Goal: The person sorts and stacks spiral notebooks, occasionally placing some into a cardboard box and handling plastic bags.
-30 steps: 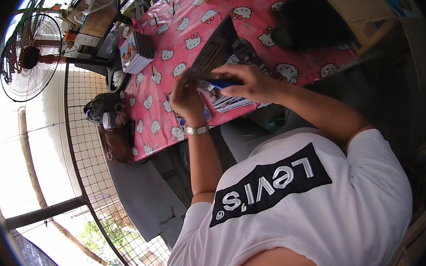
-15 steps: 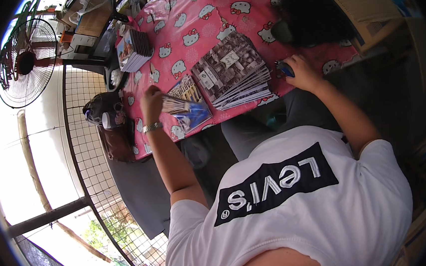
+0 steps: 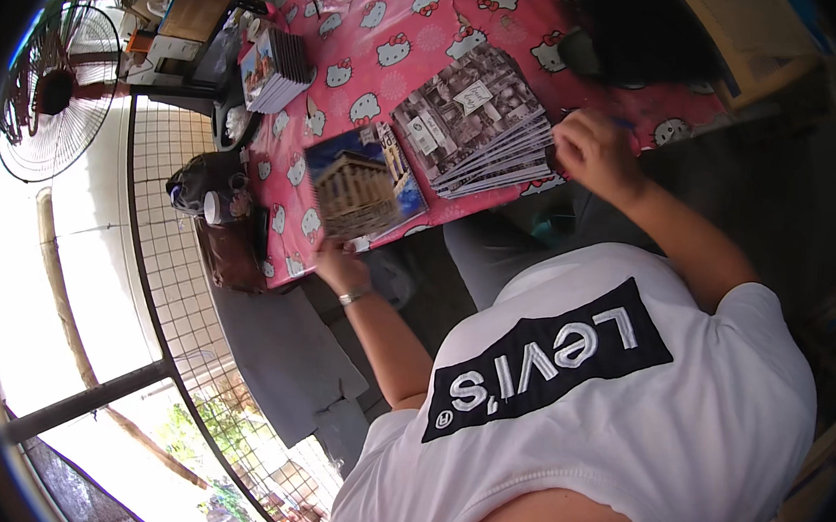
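Observation:
My left hand (image 3: 341,267) is at the lower left corner of a booklet (image 3: 360,186) with a columned temple under a blue sky on its cover, its fingers closed on the edge. The cover is slightly blurred and lies over another blue and yellow booklet (image 3: 393,161). To the right is a fanned stack of booklets (image 3: 469,118) with grey photo-collage covers. My right hand (image 3: 598,157) is at that stack's right edge, fingers curled inward; whatever they may pinch is hidden. Just behind it a small blue thing (image 3: 627,124) shows in part.
A pink cartoon-cat cloth covers the table (image 3: 395,51). Another booklet stack (image 3: 274,73) stands at the far left. A black object (image 3: 642,33) and a cardboard box (image 3: 749,51) are at the far right. A bag (image 3: 210,186) and a fan (image 3: 58,90) are at the left.
My left hand has moved toward the near table edge, and the temple booklet has swung round to show its cover. My right hand no longer has the dark blue thing in its fingers.

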A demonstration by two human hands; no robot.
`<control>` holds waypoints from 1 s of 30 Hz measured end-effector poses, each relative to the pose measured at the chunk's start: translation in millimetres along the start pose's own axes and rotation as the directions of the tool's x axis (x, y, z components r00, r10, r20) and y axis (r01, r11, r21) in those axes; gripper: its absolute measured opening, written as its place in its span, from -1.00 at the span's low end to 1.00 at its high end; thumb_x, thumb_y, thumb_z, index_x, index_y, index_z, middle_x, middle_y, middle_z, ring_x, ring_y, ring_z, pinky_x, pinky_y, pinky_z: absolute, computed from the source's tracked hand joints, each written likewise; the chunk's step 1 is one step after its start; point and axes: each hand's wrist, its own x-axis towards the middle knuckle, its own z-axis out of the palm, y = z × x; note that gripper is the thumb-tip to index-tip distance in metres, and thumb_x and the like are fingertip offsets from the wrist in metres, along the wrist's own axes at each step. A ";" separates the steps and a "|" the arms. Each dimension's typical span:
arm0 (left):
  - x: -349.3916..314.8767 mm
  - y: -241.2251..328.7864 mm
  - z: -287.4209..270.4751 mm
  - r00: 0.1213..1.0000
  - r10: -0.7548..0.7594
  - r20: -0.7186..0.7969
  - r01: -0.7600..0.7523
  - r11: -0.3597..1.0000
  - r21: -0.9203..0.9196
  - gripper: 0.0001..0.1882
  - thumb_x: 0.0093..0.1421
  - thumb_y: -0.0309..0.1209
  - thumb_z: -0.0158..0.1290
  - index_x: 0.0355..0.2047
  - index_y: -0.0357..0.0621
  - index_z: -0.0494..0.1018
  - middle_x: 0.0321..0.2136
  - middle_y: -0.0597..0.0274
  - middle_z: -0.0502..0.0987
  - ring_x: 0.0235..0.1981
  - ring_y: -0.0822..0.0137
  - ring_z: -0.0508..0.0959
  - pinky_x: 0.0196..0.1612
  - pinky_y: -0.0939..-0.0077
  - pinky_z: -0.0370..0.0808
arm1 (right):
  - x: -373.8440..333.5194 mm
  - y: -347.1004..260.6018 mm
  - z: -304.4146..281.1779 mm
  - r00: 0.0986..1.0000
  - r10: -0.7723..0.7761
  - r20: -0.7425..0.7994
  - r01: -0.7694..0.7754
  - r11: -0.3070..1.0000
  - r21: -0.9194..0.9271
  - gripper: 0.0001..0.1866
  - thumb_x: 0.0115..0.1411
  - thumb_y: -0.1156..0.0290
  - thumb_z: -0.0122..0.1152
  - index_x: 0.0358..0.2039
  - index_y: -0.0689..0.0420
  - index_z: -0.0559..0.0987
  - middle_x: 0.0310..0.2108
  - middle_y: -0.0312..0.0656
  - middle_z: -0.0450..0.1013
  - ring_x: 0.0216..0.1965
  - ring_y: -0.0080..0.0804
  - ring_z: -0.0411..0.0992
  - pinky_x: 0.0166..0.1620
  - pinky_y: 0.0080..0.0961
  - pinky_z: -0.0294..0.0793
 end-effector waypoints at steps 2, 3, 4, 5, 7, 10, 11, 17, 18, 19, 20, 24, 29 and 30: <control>-25.2 -55.8 15.4 0.996 0.037 -0.085 -0.019 0.978 0.208 -0.82 0.09 -0.66 -0.01 -0.27 -0.24 0.39 -0.42 0.21 0.48 -0.50 0.36 0.50 -0.55 0.58 0.41 | 5.2 -39.7 6.7 0.992 -0.128 0.011 0.120 0.949 0.290 -0.90 0.01 0.53 0.24 -0.43 0.13 0.50 -0.47 -0.17 0.42 -0.43 -0.19 0.46 -0.35 -0.32 0.46; -18.5 -73.2 -8.6 0.991 0.114 -0.070 -0.083 0.935 0.344 -0.83 0.08 -0.61 0.05 -0.28 -0.28 0.43 -0.41 0.16 0.50 -0.45 0.24 0.54 -0.44 0.43 0.48 | 7.5 -61.0 17.3 0.962 -0.237 0.137 0.149 0.872 0.466 -0.85 0.02 0.59 0.23 -0.33 0.19 0.56 -0.45 -0.18 0.44 -0.42 -0.24 0.46 -0.35 -0.36 0.46; -15.7 -80.5 -8.2 0.968 0.244 -0.052 -0.179 0.826 0.535 -0.83 0.05 -0.57 0.09 -0.30 -0.27 0.45 -0.39 0.10 0.51 -0.41 0.18 0.54 -0.37 0.35 0.49 | 4.4 -72.3 38.6 0.932 -0.286 0.224 0.108 0.806 0.582 -0.83 0.05 0.57 0.24 -0.29 0.20 0.56 -0.42 -0.18 0.46 -0.41 -0.27 0.48 -0.35 -0.39 0.48; -13.6 -85.3 -9.9 0.932 0.363 -0.014 -0.249 0.665 0.704 -0.82 0.02 -0.53 0.14 -0.32 -0.27 0.47 -0.38 0.04 0.53 -0.38 0.12 0.55 -0.29 0.28 0.49 | 4.1 -84.5 58.1 0.889 -0.269 0.371 -0.043 0.757 0.652 -0.78 0.09 0.54 0.25 -0.21 0.21 0.57 -0.31 -0.16 0.49 -0.40 -0.31 0.50 -0.32 -0.44 0.53; -0.6 -77.4 -4.8 0.886 0.444 0.133 -0.344 0.437 0.831 -0.76 -0.02 -0.46 0.20 -0.30 -0.23 0.50 -0.35 -0.01 0.55 -0.33 0.06 0.56 -0.19 0.22 0.47 | -5.1 -98.0 111.1 0.810 -0.162 0.564 -0.214 0.813 0.541 -0.49 0.17 0.32 0.22 0.09 0.31 0.41 0.05 0.15 0.32 0.05 -0.05 0.38 0.06 -0.33 0.41; 14.3 -66.3 3.5 0.898 0.362 0.251 -0.391 0.393 0.832 -0.68 -0.06 -0.38 0.26 -0.26 -0.19 0.53 -0.33 -0.05 0.58 -0.28 0.02 0.57 -0.12 0.19 0.46 | -13.3 -114.9 202.3 0.687 0.034 0.725 -0.404 0.848 0.343 -0.18 0.24 0.10 0.14 0.30 0.40 0.09 0.31 0.42 -0.06 0.38 0.24 -0.12 0.35 -0.10 0.00; 19.4 -63.7 18.1 0.905 0.307 0.293 -0.408 0.442 0.798 -0.65 -0.07 -0.35 0.28 -0.24 -0.17 0.53 -0.32 -0.06 0.59 -0.27 0.01 0.58 -0.11 0.19 0.46 | -5.8 -120.3 215.5 0.662 0.102 0.743 -0.446 0.850 0.280 -0.16 0.23 0.09 0.15 0.31 0.40 0.07 0.31 0.42 -0.08 0.37 0.28 -0.13 0.35 -0.07 0.00; 39.3 -67.1 35.2 0.955 0.201 0.218 -0.290 0.485 0.825 -0.58 -0.09 -0.28 0.33 -0.22 -0.16 0.53 -0.28 -0.04 0.60 -0.24 0.03 0.59 -0.13 0.19 0.48 | 22.8 -145.0 249.6 0.604 0.347 0.718 -0.602 0.789 0.124 -0.12 0.15 0.03 0.23 0.28 0.36 0.11 0.24 0.41 0.04 0.27 0.37 0.01 0.29 0.03 0.08; 42.9 -68.5 32.6 0.959 0.187 0.214 -0.281 0.504 0.817 -0.58 -0.09 -0.27 0.33 -0.22 -0.16 0.53 -0.27 -0.04 0.60 -0.24 0.04 0.59 -0.14 0.20 0.48 | 20.9 -145.0 252.8 0.625 0.349 0.698 -0.591 0.796 0.131 -0.14 0.13 0.05 0.25 0.25 0.35 0.16 0.21 0.38 0.10 0.25 0.33 0.06 0.28 0.00 0.11; 47.7 -68.2 28.7 0.953 0.193 0.234 -0.301 0.512 0.804 -0.59 -0.08 -0.27 0.32 -0.22 -0.16 0.53 -0.28 -0.04 0.60 -0.24 0.03 0.59 -0.14 0.20 0.48 | 19.4 -145.2 256.1 0.646 0.351 0.678 -0.580 0.803 0.137 -0.17 0.11 0.06 0.27 0.22 0.34 0.20 0.17 0.35 0.15 0.22 0.28 0.12 0.27 -0.03 0.14; 56.3 -67.5 14.5 0.947 0.208 0.245 -0.319 0.517 0.794 -0.59 -0.07 -0.26 0.32 -0.23 -0.16 0.53 -0.28 -0.04 0.60 -0.23 0.03 0.59 -0.14 0.20 0.48 | 18.0 -149.0 260.4 0.696 0.336 0.635 -0.581 0.783 0.221 -0.20 0.08 0.09 0.29 0.19 0.33 0.24 0.14 0.30 0.19 0.20 0.24 0.15 0.26 -0.06 0.17; 64.1 -58.1 34.0 0.912 0.241 0.331 -0.407 0.441 0.800 -0.59 -0.04 -0.26 0.30 -0.20 -0.17 0.50 -0.30 -0.04 0.59 -0.23 0.02 0.58 -0.15 0.21 0.48 | 24.4 -128.3 274.2 0.783 0.369 0.500 -0.569 0.749 0.339 -0.29 0.01 0.19 0.34 0.11 0.31 0.34 0.06 0.17 0.29 0.15 0.09 0.25 0.23 -0.20 0.23; 61.9 -56.4 33.2 0.938 0.206 0.279 -0.345 0.462 0.817 -0.59 -0.03 -0.30 0.28 -0.18 -0.18 0.48 -0.29 -0.03 0.58 -0.25 0.05 0.58 -0.14 0.22 0.49 | 31.4 -135.4 261.4 0.723 0.396 0.566 -0.641 0.690 0.336 -0.24 -0.04 0.20 0.39 0.11 0.31 0.34 0.08 0.15 0.31 0.16 0.03 0.26 0.23 -0.25 0.24; 61.0 -57.5 32.2 0.947 0.180 0.265 -0.320 0.498 0.806 -0.59 -0.03 -0.31 0.28 -0.18 -0.18 0.48 -0.29 -0.02 0.58 -0.25 0.05 0.58 -0.14 0.22 0.49 | 33.2 -133.4 255.6 0.684 0.403 0.608 -0.683 0.648 0.339 -0.23 -0.05 0.19 0.40 0.12 0.31 0.34 0.08 0.14 0.32 0.16 0.01 0.28 0.23 -0.26 0.25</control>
